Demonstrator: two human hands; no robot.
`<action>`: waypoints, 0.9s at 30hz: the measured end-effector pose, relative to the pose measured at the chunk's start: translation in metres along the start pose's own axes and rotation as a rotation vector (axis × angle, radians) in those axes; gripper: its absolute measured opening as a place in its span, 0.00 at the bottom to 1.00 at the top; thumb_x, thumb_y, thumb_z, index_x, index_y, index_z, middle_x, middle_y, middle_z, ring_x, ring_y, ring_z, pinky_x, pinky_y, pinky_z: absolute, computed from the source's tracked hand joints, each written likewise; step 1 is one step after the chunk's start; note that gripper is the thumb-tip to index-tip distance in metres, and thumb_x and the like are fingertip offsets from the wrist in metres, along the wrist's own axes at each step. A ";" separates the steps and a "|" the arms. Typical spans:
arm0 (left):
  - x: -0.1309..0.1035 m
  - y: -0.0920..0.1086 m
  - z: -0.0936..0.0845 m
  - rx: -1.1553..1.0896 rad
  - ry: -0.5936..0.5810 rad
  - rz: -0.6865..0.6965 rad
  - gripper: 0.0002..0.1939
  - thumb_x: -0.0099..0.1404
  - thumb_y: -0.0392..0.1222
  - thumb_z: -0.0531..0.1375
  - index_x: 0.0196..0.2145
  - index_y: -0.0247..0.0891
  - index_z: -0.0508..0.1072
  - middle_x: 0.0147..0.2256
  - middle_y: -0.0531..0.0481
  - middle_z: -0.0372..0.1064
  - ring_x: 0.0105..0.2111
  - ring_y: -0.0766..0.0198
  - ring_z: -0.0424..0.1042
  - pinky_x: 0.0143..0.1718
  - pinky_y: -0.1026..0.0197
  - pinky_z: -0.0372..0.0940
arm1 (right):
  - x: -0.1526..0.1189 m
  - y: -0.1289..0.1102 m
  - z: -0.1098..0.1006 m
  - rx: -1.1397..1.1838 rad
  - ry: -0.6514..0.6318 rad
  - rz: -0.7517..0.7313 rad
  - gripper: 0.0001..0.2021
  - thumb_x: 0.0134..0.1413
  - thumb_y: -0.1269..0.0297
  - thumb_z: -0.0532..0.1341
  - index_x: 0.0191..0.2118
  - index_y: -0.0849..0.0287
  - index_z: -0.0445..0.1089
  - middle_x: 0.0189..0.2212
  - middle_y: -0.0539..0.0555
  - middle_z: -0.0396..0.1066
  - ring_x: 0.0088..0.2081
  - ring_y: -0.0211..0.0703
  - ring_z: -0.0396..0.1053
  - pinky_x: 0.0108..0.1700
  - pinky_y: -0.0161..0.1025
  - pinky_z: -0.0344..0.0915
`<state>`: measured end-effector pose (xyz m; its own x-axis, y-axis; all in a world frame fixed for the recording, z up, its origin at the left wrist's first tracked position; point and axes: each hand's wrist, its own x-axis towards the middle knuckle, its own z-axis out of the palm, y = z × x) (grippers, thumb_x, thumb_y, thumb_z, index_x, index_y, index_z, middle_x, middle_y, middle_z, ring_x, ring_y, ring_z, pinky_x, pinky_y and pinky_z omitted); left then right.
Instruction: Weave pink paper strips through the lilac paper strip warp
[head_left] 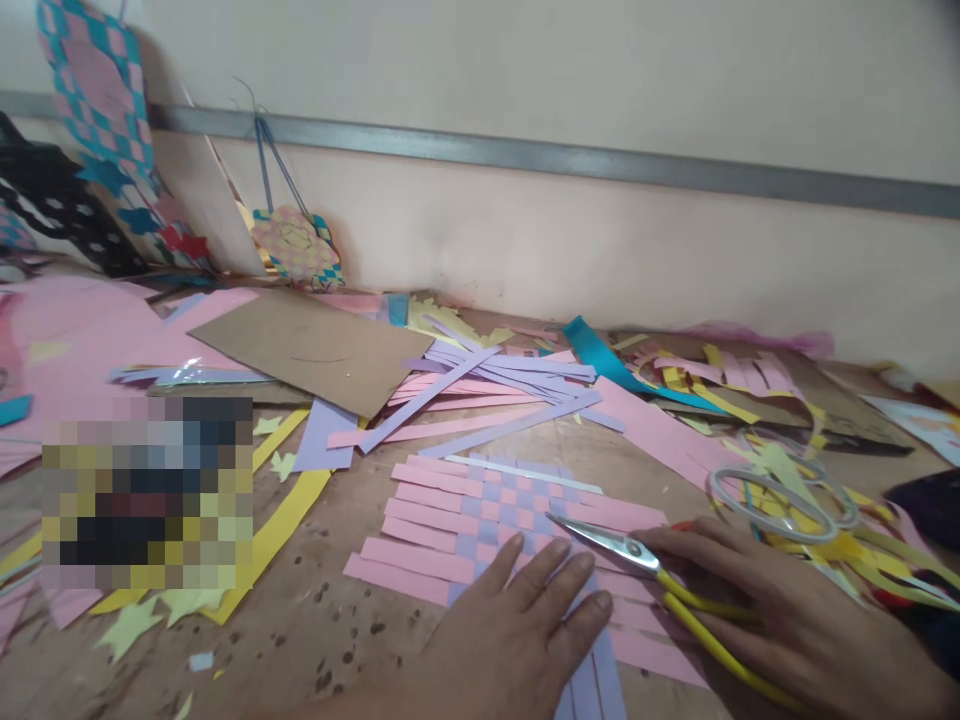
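Note:
A woven mat of pink and purple paper strips (510, 505) lies on the table (300, 620), its pink ends loose at both sides. Flat on its lower middle rests my left hand (517, 630), fingers spread. At the right, my right hand (787, 600) holds scissors with yellow handles (637, 550). The closed-looking blades point left, their tip over the right part of the weave. A thin whitish strip (525, 473) runs along the mat's top edge.
Behind the mat are loose purple and pink strips (480, 380) and a brown cardboard piece (307, 345). White-handled scissors (772, 500) lie among yellow scraps at the right. Yellow strips (285, 530) and pale stars (129, 628) are at the left. Woven decorations (298, 245) lean against the wall.

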<state>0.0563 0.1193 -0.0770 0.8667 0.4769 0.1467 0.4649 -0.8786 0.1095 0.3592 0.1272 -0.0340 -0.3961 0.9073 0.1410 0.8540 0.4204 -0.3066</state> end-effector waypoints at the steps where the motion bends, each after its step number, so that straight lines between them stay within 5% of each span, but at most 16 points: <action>1: 0.000 0.000 -0.001 0.003 -0.003 -0.001 0.26 0.83 0.47 0.44 0.72 0.39 0.60 0.73 0.45 0.53 0.72 0.52 0.53 0.69 0.46 0.53 | 0.001 0.000 0.000 0.021 -0.036 -0.026 0.18 0.64 0.51 0.63 0.57 0.41 0.77 0.46 0.53 0.80 0.43 0.48 0.80 0.43 0.37 0.79; 27: 0.000 0.000 0.001 0.049 0.035 0.006 0.27 0.84 0.48 0.40 0.72 0.38 0.61 0.72 0.44 0.55 0.71 0.52 0.56 0.67 0.44 0.56 | 0.003 -0.003 -0.001 0.039 -0.048 -0.043 0.18 0.65 0.51 0.63 0.57 0.46 0.77 0.46 0.56 0.80 0.43 0.48 0.81 0.42 0.37 0.79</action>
<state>0.0569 0.1189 -0.0781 0.8630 0.4712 0.1821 0.4685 -0.8814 0.0603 0.3558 0.1287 -0.0319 -0.4488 0.8868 0.1102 0.8221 0.4581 -0.3381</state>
